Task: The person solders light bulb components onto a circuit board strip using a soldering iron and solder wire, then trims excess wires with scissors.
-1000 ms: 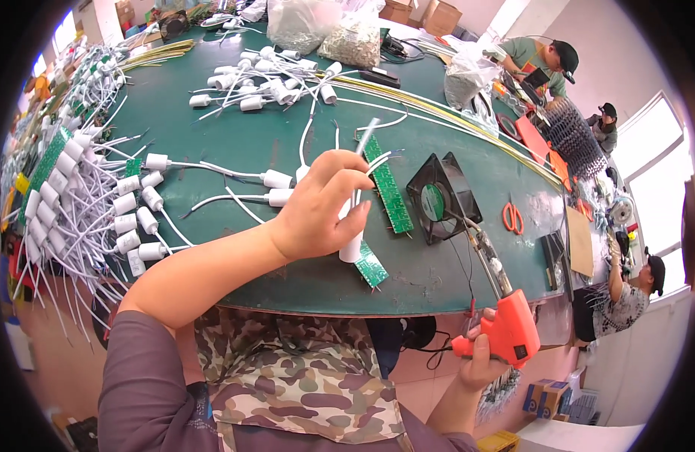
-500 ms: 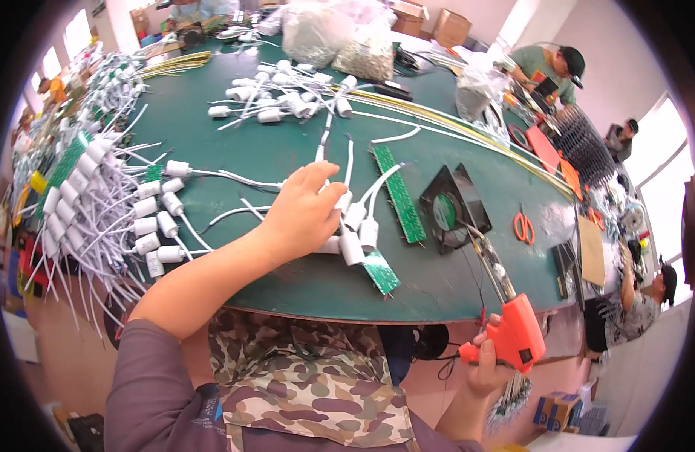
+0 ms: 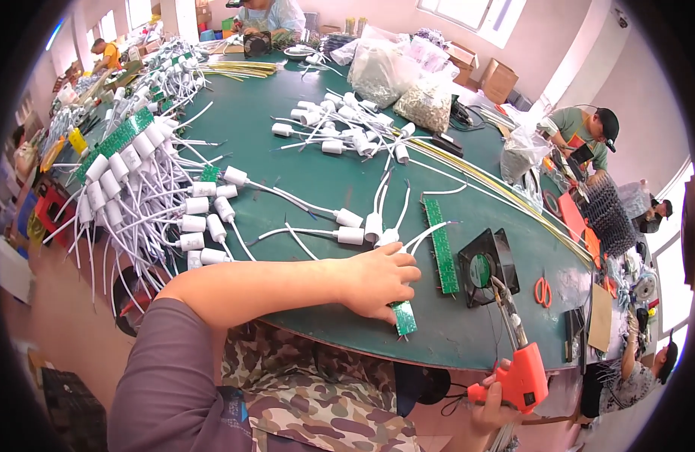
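Observation:
My left hand [image 3: 381, 285] reaches across the table, its fingers bent down over white wired cylinders that it mostly hides. Their white wires [image 3: 430, 235] come out past the fingertips. Just below my thumb shows the end of a small green circuit board [image 3: 405, 319]. More white cylinders [image 3: 373, 226] with wires lie right beyond the fingers. A longer green circuit board [image 3: 440, 252] lies to the right. My right hand [image 3: 494, 410] is wrapped round an orange soldering gun [image 3: 519, 379] at the table's front edge. Its metal tip points up beside a black square fan [image 3: 489, 267].
A big heap of white wired cylinders [image 3: 125, 177] hangs over the left edge. Another pile [image 3: 340, 124] lies farther back near plastic bags [image 3: 381, 71]. Orange scissors [image 3: 543, 292] rest at the right. Long yellow rods [image 3: 506, 202] cross the table. Several people work around it.
My left hand has come down from the farther cylinders onto those over the small board. The whole view has shifted, with the table appearing lower and farther right. The right hand keeps the soldering gun.

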The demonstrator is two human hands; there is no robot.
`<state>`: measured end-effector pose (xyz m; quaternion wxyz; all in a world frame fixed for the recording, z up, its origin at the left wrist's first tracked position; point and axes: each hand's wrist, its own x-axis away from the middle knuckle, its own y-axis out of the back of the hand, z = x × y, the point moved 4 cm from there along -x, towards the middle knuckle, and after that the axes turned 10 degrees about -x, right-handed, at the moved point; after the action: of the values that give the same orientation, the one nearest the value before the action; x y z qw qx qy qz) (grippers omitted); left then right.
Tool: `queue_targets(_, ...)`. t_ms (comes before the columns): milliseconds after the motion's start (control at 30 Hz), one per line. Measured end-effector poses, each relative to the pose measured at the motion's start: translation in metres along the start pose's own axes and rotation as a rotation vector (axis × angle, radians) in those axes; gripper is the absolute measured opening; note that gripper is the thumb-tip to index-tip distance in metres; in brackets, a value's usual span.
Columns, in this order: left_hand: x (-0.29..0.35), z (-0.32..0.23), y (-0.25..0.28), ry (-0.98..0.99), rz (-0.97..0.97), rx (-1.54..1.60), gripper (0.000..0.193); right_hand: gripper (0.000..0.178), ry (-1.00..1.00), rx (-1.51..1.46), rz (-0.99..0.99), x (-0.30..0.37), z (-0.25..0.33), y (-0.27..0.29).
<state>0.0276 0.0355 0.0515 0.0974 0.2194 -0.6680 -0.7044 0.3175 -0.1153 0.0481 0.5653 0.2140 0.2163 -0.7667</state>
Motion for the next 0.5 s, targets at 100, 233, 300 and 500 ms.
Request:
queue_targets(100, -0.001, 0.027, 0.027, -0.017, -0.044, 0.178, 0.042, 0.047, -0.012, 0.013, -0.020, -0.002, -0.002, -0.001)
queue_targets(233, 0.006, 0.146, 0.066, 0.582, -0.285, -0.048, 0.042, 0.043, 0.022, 0.031, 0.063, 0.001, -0.018, 0.020)
queue_targets(300, 0.033, 0.218, 0.067, 0.955, -0.287, -0.260, 0.039, 0.042, -0.041, -0.046, -0.004, -0.007, -0.001, -0.005)
queue_targets(500, 0.108, 0.313, -0.002, 1.300, -0.110, -0.148, 0.031, 0.042, -0.153, -0.145, -0.111, -0.013, 0.014, -0.024)
